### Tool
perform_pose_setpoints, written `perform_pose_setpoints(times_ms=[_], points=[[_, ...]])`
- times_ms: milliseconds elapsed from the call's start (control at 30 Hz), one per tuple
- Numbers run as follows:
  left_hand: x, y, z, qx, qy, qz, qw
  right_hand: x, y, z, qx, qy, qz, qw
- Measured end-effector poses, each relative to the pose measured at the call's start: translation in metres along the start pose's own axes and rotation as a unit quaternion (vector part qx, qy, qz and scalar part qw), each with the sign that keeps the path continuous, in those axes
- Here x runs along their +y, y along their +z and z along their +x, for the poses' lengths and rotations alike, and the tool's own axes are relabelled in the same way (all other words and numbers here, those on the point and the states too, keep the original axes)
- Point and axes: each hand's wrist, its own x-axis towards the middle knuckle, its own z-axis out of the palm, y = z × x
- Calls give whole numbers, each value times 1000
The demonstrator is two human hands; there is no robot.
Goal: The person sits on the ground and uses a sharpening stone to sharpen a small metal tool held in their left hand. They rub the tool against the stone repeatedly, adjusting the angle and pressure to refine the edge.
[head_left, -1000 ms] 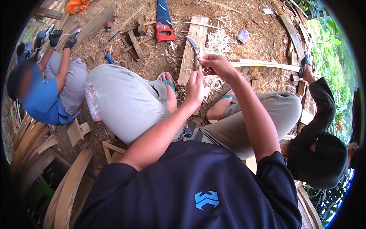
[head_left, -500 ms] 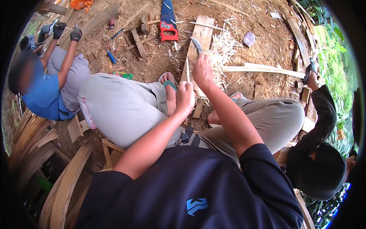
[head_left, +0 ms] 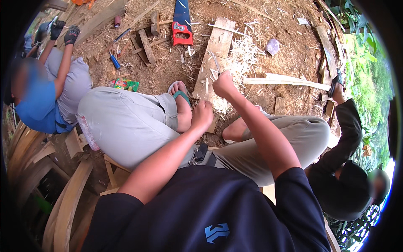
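My right hand (head_left: 225, 84) is closed round the handle of a knife with a slim curved blade (head_left: 215, 61). The blade points away from me over a wooden board (head_left: 218, 42) lying on the ground. Nearer and to the left, my left hand (head_left: 203, 114) is a closed fist. A thin pale wooden stick showed in it a moment earlier; now I can hardly make the stick out. Pale wood shavings (head_left: 243, 56) are heaped along the board's right side, and loose slivers lie on the board.
A red-handled saw (head_left: 181, 33), a blue-handled tool (head_left: 114, 61) and wood blocks (head_left: 147, 46) lie at the far left. A split pale wood strip (head_left: 289, 82) and a stone (head_left: 272, 47) lie right. A gloved person (head_left: 35, 96) sits left; another in black (head_left: 342, 185) is right.
My right hand has come slightly nearer, and the blade has turned to a narrower view. My left fist has dropped a little nearer, and its stick no longer shows clearly.
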Motion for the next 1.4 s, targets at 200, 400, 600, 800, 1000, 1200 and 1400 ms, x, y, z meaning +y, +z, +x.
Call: perform_pose_setpoints(times_ms=[200,400,600,800,1000,1200,1400], points=[[11,-2,-4,13,-1,36,999,37,-45,-91,3,3,100,995],[27,-11,-13,36,-8,77,996,20,-73,-129,-52,2,-33,998],[31,-19,-19,62,-34,129,989,8,-73,-135,-53,-36,-60,996],[37,-22,-24,37,-39,139,989,7,-68,-132,-50,-40,-99,993],[9,-13,0,-15,10,37,999,-1,-68,-137,-52,-26,-128,990],[15,-11,-5,-71,-3,-112,991,10,-53,-138,-6,-44,-104,994],[21,-13,-11,-76,5,-127,989,2,-64,-138,-80,-28,-131,988]])
